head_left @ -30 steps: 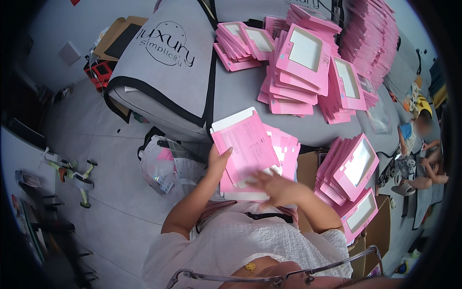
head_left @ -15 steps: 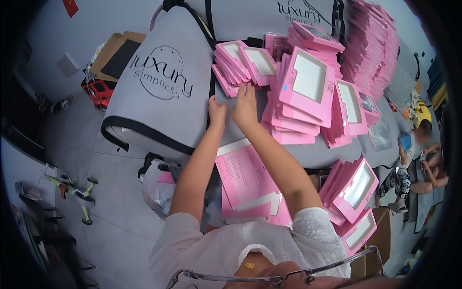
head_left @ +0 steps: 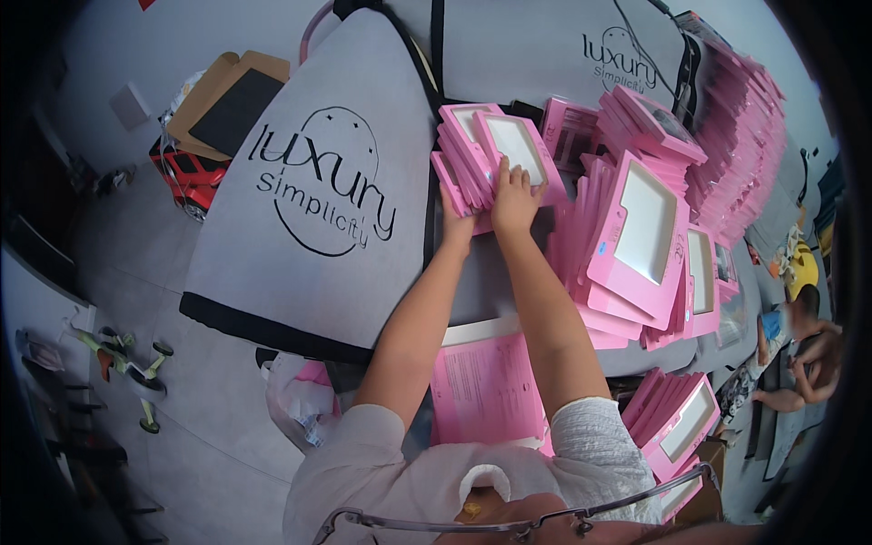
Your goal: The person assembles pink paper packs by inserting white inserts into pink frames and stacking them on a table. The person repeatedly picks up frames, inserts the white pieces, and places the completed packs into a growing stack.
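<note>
Pink window boxes [head_left: 495,150], a leaning row on the grey table [head_left: 509,291] at arm's reach: left hand [head_left: 457,221] curled against the row's near end, right hand [head_left: 514,202] laid flat with fingers spread over the frontmost box. Right of the hands, more pink boxes [head_left: 640,227] lie heaped, with a tall pink stack [head_left: 745,136] beyond; left of them a grey printed fabric cover [head_left: 318,191] drapes the surface. Nearer the body lies a flat pink carton [head_left: 486,391]; grey floor [head_left: 145,300] below left holds a red toy car [head_left: 186,173] and a small bike [head_left: 127,363].
</note>
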The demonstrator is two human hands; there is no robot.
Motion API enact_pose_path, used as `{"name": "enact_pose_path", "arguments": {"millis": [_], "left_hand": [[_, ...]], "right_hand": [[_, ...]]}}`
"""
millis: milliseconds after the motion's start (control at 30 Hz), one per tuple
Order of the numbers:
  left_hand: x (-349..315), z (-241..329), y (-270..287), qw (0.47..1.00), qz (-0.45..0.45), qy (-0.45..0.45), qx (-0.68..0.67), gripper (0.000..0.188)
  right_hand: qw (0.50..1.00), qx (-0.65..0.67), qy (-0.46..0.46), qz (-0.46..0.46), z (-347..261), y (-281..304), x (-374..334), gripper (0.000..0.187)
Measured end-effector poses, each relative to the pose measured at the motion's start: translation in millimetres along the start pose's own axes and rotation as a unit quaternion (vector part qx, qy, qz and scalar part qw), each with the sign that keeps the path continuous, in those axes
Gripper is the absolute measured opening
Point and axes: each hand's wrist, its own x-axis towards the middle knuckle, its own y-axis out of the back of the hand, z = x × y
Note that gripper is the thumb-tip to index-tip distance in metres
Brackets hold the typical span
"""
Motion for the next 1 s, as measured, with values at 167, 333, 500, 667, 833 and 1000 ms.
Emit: {"name": "enact_pose_path", "arguments": {"millis": [167,333,500,667,833,1000], "left_hand": [[-2.0,12.4,27.4,0.98,-0.006,0.154,-0.123,0.075],[-9.8,-3.4,44.6,0.96,-0.013,0.172,-0.219,0.054],[11.7,-52.7,56.7,0.97,0.086,0.082,-0.21,0.039],[-4.2,-3.2,15.0,0.964,0.262,0.043,-0.016,0.05],[-35.7,16.9,7.5,0.966,0.22,-0.032,0.13,0.053],[-23.9,22.8,22.8,0.984,0.134,-0.032,0.109,0.062]], "right_hand": [[0.996,0.046,-0.003,-0.079,-44.4,41.8,0.2,0.068],[0.98,0.042,0.019,-0.191,-63.2,84.3,-3.8,0.078],[0.982,0.172,0.039,-0.06,-59.5,94.2,-15.9,0.074],[0.92,0.306,-0.183,0.162,0.4,48.7,-23.0,0.062],[0.853,0.427,-0.281,0.11,10.3,12.9,-28.4,0.057],[0.834,0.506,-0.198,0.101,0.8,26.1,-16.9,0.05]]}}
